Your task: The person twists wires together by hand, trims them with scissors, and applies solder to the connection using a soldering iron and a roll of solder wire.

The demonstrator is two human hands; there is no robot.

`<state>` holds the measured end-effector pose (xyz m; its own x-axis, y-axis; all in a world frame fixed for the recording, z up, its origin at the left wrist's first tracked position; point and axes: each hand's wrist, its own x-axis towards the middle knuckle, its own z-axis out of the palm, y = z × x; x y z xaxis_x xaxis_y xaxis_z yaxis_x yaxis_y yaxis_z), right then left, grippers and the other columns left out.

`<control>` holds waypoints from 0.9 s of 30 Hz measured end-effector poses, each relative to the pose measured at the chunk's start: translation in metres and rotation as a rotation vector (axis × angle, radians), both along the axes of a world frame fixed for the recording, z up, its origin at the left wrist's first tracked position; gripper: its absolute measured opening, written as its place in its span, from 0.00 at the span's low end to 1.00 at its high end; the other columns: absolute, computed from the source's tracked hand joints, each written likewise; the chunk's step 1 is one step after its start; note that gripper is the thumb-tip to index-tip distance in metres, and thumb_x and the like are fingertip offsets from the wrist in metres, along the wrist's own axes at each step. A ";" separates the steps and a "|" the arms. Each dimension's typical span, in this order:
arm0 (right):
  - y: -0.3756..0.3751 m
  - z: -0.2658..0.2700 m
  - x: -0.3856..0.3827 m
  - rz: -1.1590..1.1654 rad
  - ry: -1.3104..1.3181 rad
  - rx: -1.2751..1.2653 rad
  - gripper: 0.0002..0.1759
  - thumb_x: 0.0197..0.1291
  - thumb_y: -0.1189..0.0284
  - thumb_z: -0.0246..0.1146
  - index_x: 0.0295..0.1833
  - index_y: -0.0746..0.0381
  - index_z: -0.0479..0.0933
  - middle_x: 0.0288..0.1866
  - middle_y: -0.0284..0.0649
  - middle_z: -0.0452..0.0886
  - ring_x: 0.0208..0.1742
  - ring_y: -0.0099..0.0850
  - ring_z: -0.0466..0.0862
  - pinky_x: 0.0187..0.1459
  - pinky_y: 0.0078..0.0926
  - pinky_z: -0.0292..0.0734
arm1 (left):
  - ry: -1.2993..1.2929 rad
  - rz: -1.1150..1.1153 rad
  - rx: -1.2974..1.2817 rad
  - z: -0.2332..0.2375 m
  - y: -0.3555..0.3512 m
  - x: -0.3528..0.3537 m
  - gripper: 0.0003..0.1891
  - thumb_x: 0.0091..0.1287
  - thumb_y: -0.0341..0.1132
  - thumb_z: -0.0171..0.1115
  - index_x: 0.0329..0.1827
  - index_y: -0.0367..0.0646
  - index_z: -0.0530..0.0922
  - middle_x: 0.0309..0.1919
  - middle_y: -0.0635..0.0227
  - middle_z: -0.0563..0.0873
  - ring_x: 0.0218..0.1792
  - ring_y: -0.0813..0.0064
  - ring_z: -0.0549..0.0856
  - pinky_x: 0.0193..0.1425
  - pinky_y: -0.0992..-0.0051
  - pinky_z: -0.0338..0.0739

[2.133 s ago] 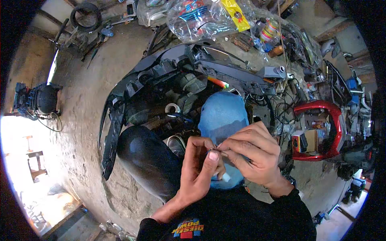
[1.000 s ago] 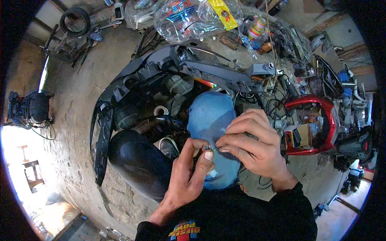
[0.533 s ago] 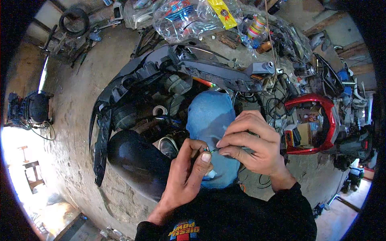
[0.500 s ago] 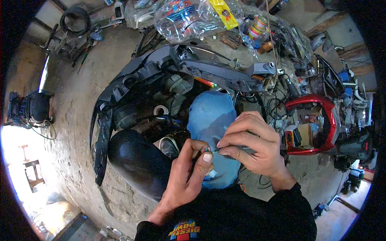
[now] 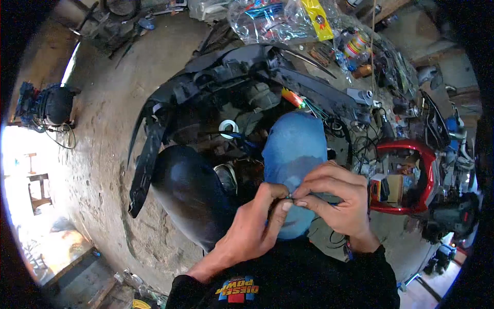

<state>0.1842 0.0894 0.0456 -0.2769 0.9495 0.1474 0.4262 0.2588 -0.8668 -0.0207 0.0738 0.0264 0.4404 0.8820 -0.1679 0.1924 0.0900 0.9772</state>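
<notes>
My left hand [image 5: 256, 220] is closed in a pinch, thumb against index finger, on the end of a thin dark wire [image 5: 290, 198]. Facing it, my right hand [image 5: 337, 198] pinches the same wire, and the fingertips of both hands nearly meet. Little of the wire shows; the fingers cover most of it. Both hands are above my blue-clad knee [image 5: 296, 141]. Past the knees, a large curved black plastic body panel [image 5: 185, 92] arches around black parts and cables. A white roll of tape [image 5: 221, 129] lies among them.
A shiny red plastic frame [image 5: 431, 177] stands at the right over small items, near tangled black cables [image 5: 360, 135]. Clear plastic bags [image 5: 267, 28] lie at the far side. A black machine [image 5: 60, 105] is on the left of the concrete floor [image 5: 98, 190].
The view has shifted, so the surroundings sit differently in it. My hands have drawn closer together, and less of the wire shows between the fingertips.
</notes>
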 end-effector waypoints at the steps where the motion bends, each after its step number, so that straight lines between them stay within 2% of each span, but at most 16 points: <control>1: 0.000 0.002 -0.001 -0.017 0.024 -0.050 0.13 0.50 0.77 0.76 0.43 0.62 0.87 0.39 0.39 0.87 0.40 0.33 0.86 0.43 0.30 0.81 | -0.027 0.024 -0.027 -0.002 -0.001 -0.001 0.10 0.77 0.31 0.56 0.55 0.37 0.69 0.36 0.50 0.82 0.36 0.56 0.87 0.40 0.65 0.79; 3: 0.004 0.008 -0.004 -0.060 0.067 -0.135 0.13 0.51 0.77 0.76 0.44 0.63 0.87 0.40 0.40 0.87 0.40 0.33 0.87 0.43 0.30 0.81 | -0.050 0.063 -0.041 -0.005 -0.001 -0.004 0.10 0.78 0.32 0.56 0.53 0.37 0.70 0.35 0.53 0.82 0.33 0.63 0.85 0.39 0.69 0.78; 4: 0.004 0.008 -0.005 -0.077 0.089 -0.137 0.13 0.50 0.77 0.77 0.43 0.63 0.87 0.40 0.40 0.87 0.40 0.32 0.87 0.43 0.29 0.81 | -0.087 0.076 -0.093 -0.007 -0.001 -0.005 0.09 0.78 0.32 0.56 0.53 0.36 0.70 0.34 0.55 0.83 0.33 0.70 0.84 0.38 0.71 0.77; 6: 0.006 0.003 -0.004 -0.100 0.142 -0.131 0.14 0.48 0.77 0.79 0.42 0.65 0.87 0.38 0.41 0.87 0.40 0.30 0.87 0.43 0.27 0.80 | -0.121 0.100 -0.075 -0.010 -0.001 -0.008 0.10 0.78 0.34 0.55 0.52 0.35 0.70 0.32 0.58 0.83 0.33 0.76 0.82 0.38 0.73 0.76; 9: 0.008 0.001 0.000 -0.043 0.126 -0.082 0.12 0.49 0.78 0.78 0.41 0.65 0.87 0.39 0.41 0.87 0.40 0.30 0.87 0.43 0.26 0.80 | -0.184 0.126 -0.130 -0.009 -0.001 -0.007 0.11 0.79 0.36 0.54 0.52 0.35 0.70 0.31 0.61 0.83 0.34 0.80 0.80 0.38 0.74 0.76; 15: 0.010 0.004 -0.002 -0.030 0.129 -0.070 0.09 0.53 0.79 0.75 0.40 0.66 0.85 0.40 0.41 0.86 0.41 0.31 0.87 0.44 0.28 0.81 | -0.239 0.133 -0.126 -0.015 0.000 -0.004 0.12 0.80 0.37 0.54 0.52 0.36 0.69 0.30 0.65 0.81 0.33 0.81 0.78 0.38 0.76 0.75; 27: 0.011 0.009 0.002 0.025 0.104 -0.064 0.10 0.53 0.78 0.73 0.41 0.66 0.83 0.40 0.40 0.83 0.41 0.33 0.85 0.45 0.29 0.80 | -0.181 0.074 -0.079 -0.014 0.002 -0.002 0.10 0.80 0.34 0.53 0.53 0.36 0.69 0.29 0.61 0.80 0.30 0.78 0.78 0.37 0.74 0.74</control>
<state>0.1864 0.1006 0.0548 -0.2865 0.9511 0.1157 0.3268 0.2105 -0.9213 -0.0229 0.0757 0.0127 0.4042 0.9002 -0.1621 0.0046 0.1753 0.9845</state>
